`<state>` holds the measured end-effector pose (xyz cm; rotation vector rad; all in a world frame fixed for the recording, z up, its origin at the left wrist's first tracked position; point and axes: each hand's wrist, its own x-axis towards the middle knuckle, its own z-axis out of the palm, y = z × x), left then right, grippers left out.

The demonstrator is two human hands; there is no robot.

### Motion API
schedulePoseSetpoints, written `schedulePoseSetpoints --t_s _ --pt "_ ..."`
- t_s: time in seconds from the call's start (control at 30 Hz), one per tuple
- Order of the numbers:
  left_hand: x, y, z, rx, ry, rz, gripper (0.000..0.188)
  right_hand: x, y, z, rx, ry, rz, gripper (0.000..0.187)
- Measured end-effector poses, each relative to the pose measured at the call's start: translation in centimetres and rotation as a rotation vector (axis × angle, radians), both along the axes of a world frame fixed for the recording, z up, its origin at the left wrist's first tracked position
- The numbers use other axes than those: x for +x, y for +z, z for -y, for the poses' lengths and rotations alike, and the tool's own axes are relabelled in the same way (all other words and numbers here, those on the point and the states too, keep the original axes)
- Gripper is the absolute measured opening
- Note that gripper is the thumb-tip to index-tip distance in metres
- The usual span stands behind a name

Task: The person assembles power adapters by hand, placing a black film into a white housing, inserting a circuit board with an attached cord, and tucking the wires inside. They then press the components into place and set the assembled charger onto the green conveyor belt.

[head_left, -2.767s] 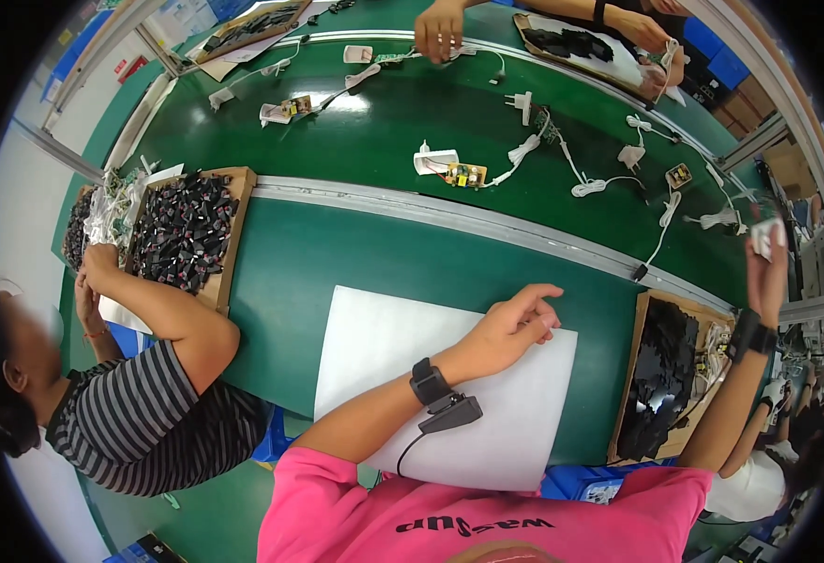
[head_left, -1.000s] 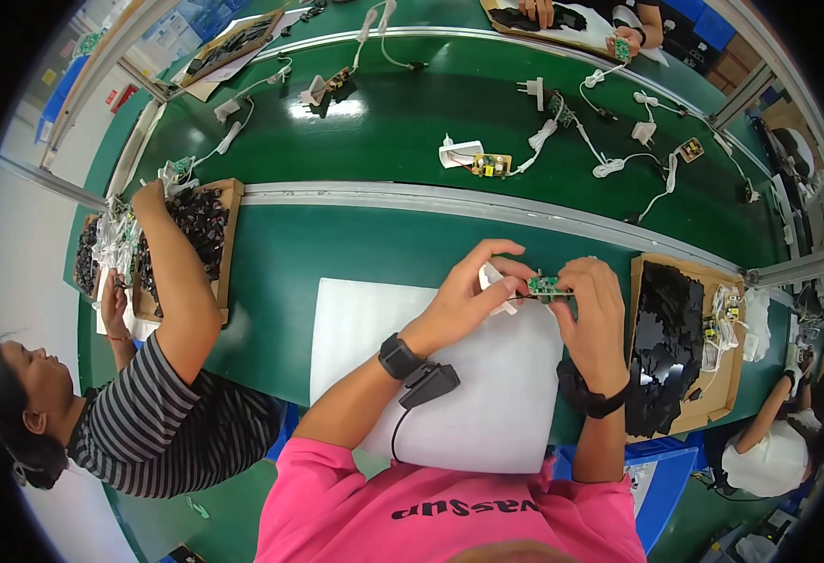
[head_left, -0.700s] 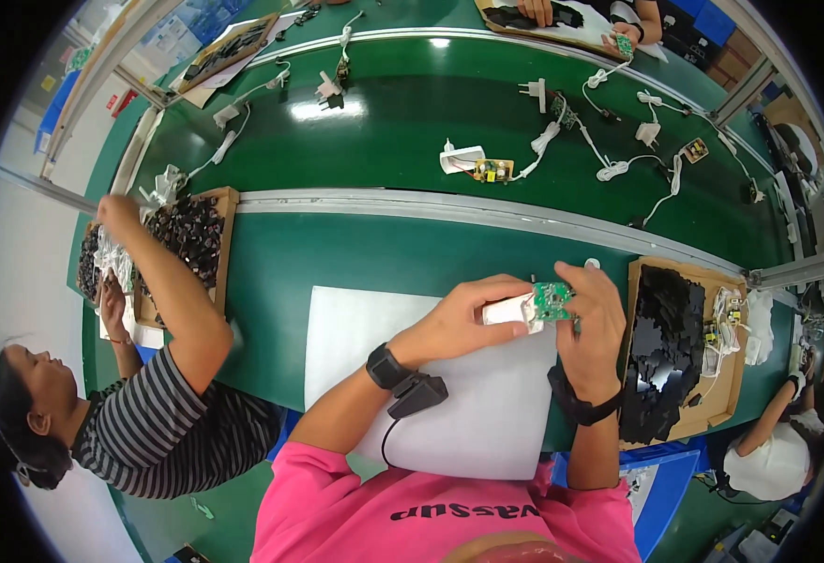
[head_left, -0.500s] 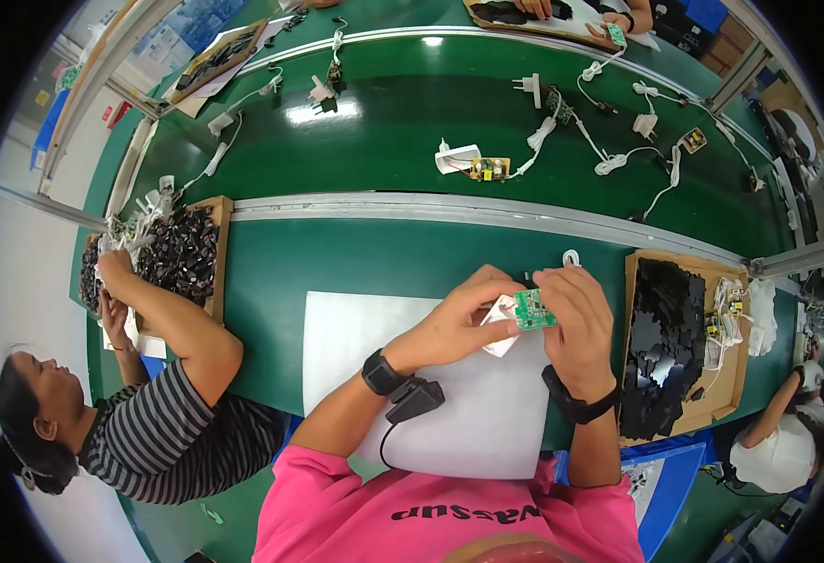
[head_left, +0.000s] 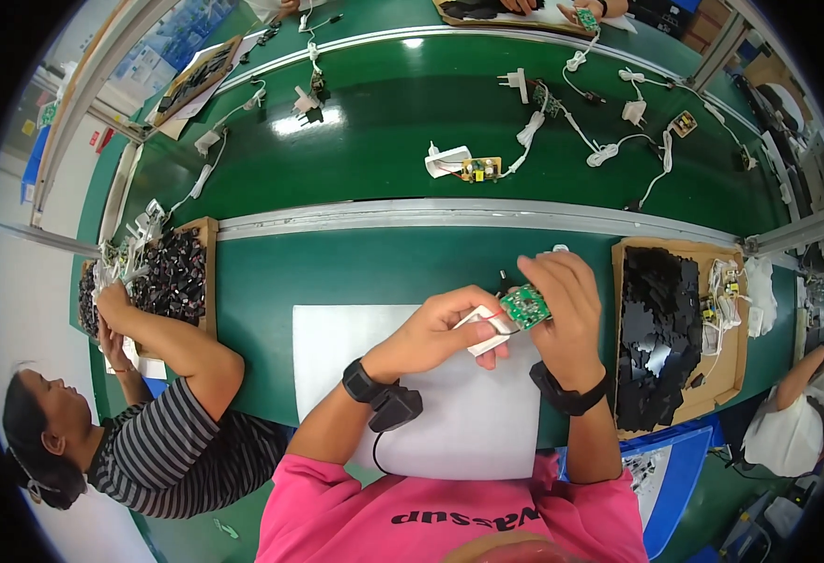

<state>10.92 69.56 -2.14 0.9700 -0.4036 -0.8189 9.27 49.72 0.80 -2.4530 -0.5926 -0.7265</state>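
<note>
Left hand [head_left: 430, 332] clutching white shell [head_left: 491, 342], right hand [head_left: 569, 314] pinching green board [head_left: 525, 308]. Right cardboard tray [head_left: 715, 396]: black pieces [head_left: 656, 324], wired boards [head_left: 733, 287]. Left box [head_left: 210, 277]: loads of little black parts [head_left: 178, 280].

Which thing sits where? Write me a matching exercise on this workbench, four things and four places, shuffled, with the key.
1. nearest white casing
2. nearest green circuit board
3. black pieces
4. large white sheet

A. in the person's right hand
B. on the green bench, before the person
C. in the person's left hand
D. in the right-side cardboard tray

Pairs: 1-C, 2-A, 3-D, 4-B
</note>
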Motion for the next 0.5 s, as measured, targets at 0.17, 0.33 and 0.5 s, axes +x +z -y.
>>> schedulePoseSetpoints --t_s 0.17,0.33,0.5 --pt "0.0 -1.0 -1.4 -0.123 0.066 0.095 0.016 0.2 0.2 -0.7 0.046 -0.075 -0.257 0.038" --pt "1.0 -1.2 -2.1 -0.344 0.23 -0.086 0.026 0.5 0.0 -0.4 -0.169 -0.121 -0.295 0.034" --pt "2.0 -1.9 -3.3 -0.403 0.462 -0.316 0.026 -0.3 1.2 -0.4 0.461 -0.139 -0.545 0.025"
